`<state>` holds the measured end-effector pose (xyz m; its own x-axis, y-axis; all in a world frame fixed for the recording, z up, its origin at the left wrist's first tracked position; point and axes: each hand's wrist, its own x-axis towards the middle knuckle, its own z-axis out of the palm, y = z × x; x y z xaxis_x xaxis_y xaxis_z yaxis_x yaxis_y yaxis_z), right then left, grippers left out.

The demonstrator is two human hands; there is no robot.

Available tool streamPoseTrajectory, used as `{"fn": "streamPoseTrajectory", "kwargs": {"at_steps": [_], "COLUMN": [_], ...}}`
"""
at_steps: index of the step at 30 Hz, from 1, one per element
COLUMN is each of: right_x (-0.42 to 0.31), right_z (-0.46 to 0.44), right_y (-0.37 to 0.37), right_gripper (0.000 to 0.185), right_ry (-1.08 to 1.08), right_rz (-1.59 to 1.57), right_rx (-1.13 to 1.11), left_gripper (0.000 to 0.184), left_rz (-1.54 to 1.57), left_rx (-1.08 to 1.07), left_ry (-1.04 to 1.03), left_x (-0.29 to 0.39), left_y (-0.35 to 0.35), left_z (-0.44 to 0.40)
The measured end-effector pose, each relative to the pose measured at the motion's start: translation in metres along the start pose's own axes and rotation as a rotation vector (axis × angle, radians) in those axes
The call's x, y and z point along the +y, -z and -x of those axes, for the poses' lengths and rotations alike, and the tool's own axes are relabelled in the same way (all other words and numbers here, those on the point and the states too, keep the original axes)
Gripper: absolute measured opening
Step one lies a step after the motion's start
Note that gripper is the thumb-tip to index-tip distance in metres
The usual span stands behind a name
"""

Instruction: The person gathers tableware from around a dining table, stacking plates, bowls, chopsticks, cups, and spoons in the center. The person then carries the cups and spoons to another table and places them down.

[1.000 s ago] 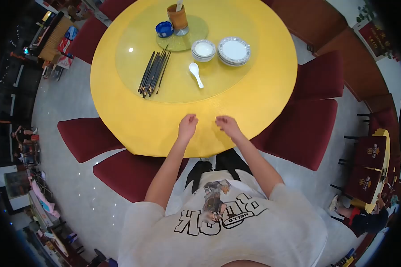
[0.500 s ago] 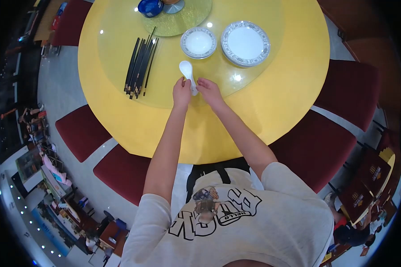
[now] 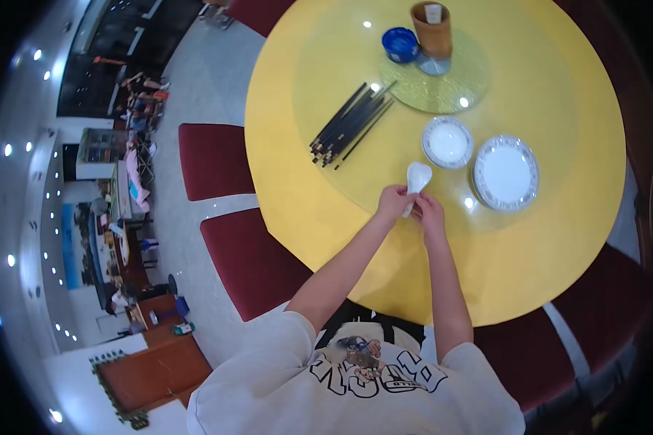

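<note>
A white soup spoon (image 3: 419,176) is held over the near part of the yellow table, its bowl pointing away from me. My left hand (image 3: 395,201) pinches the handle from the left. From the other side, the fingers of my right hand (image 3: 429,212) close on the lower handle. Whether several spoons are nested together I cannot tell. Just beyond sits a stack of small patterned bowls (image 3: 448,143). To its right stands a stack of white plates (image 3: 506,172) with patterned rims. A bundle of black chopsticks (image 3: 352,125) lies to the left.
The round yellow table (image 3: 355,268) has a glass turntable. Near its middle, a blue bowl (image 3: 400,45) and a brown cup-shaped container (image 3: 432,30) stand by a greenish disc (image 3: 442,90). Dark red chairs (image 3: 252,261) surround the table. People are in the far left background.
My right hand has come in from beside the spoon and now grips its handle with my left. The view has turned left, shifting the table toward the right.
</note>
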<state>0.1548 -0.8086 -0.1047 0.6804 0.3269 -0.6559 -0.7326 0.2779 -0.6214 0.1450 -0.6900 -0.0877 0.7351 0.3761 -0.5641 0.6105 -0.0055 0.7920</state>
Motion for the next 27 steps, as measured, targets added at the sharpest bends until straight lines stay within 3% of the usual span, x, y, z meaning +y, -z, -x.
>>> {"fn": "streamPoseTrajectory", "kwargs": {"at_steps": [4, 15, 21, 25, 27], "right_x": [-0.004, 0.009, 0.002, -0.005, -0.006], "right_z": [0.007, 0.002, 0.025, 0.048, 0.057], "right_y": [0.005, 0.014, 0.025, 0.037, 0.038], "right_gripper": [0.027, 0.027, 0.039, 0.044, 0.044], "right_ry": [-0.051, -0.037, -0.119, -0.147, -0.091], "right_rz": [0.054, 0.319, 0.452, 0.400, 0.225], "right_rx": [-0.021, 0.036, 0.179, 0.144, 0.093], "left_gripper": [0.026, 0.026, 0.019, 0.016, 0.018], "left_rz": [-0.059, 0.151, 0.316, 0.427, 0.503], "left_rx": [-0.071, -0.106, -0.209, -0.272, -0.279], "left_ry": [0.111, 0.293, 0.328, 0.356, 0.386], "left_x": [0.021, 0.006, -0.007, -0.011, -0.008], "left_y": [0.001, 0.002, -0.016, -0.031, -0.039], "left_z": [0.020, 0.052, 0.070, 0.088, 0.101]}}
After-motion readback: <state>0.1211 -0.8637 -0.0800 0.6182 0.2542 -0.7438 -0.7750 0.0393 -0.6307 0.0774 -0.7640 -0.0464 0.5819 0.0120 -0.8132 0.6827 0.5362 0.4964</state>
